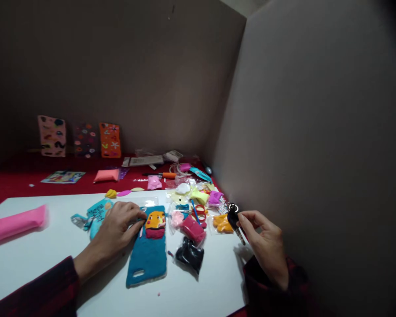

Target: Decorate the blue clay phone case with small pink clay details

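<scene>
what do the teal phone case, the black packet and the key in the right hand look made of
Teal phone case: matte, probably soft modelling clay, going by its slightly uneven surface and edges. Black packet: glossy, likely clear plastic film around something dark, judging by bright highlights. Key: silvery blade, likely metal; black head, perhaps plastic.

A head-worn camera looks forward and down across the white table (pixel 218 273) at close range, with the left hand (pixel 120 220) at lower left, right hand (pixel 264 242) at lower right, gray wall (pixel 135 79) filling the top.
</scene>
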Motion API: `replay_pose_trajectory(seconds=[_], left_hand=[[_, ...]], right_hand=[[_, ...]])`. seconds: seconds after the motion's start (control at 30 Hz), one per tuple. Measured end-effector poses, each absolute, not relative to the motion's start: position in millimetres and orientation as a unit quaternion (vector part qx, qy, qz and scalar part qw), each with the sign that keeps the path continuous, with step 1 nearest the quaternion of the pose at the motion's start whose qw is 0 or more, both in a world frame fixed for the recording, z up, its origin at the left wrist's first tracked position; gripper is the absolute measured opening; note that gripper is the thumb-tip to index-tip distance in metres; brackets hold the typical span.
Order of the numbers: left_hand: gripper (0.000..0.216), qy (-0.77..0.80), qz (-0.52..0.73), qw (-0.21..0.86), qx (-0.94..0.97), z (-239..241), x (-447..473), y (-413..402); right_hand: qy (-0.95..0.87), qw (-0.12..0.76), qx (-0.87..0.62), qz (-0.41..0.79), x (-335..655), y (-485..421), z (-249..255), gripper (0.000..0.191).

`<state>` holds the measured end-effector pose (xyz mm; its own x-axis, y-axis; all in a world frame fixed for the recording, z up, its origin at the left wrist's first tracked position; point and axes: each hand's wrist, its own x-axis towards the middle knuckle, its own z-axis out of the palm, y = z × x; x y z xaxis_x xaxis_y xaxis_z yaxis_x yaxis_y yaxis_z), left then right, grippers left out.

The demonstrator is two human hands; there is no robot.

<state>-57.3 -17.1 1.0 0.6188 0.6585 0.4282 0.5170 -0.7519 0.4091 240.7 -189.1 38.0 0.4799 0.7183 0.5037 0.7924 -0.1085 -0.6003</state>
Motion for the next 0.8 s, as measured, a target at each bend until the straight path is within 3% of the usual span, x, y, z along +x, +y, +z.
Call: replay_pose_trajectory(seconds=[0.43,0.8], left_hand=[[0.016,0.313,0.283,0.128,0.898,0,-60,-21],[0.010,0.354,0.293,0.177,0.871,4,-58,-28]], right_hand=[[-0.728,0.228,-0.647,-0.017,222,-112,24,0.017],[-0.753,0.122,-0.637,-0.108,215,-106,43,0.011]])
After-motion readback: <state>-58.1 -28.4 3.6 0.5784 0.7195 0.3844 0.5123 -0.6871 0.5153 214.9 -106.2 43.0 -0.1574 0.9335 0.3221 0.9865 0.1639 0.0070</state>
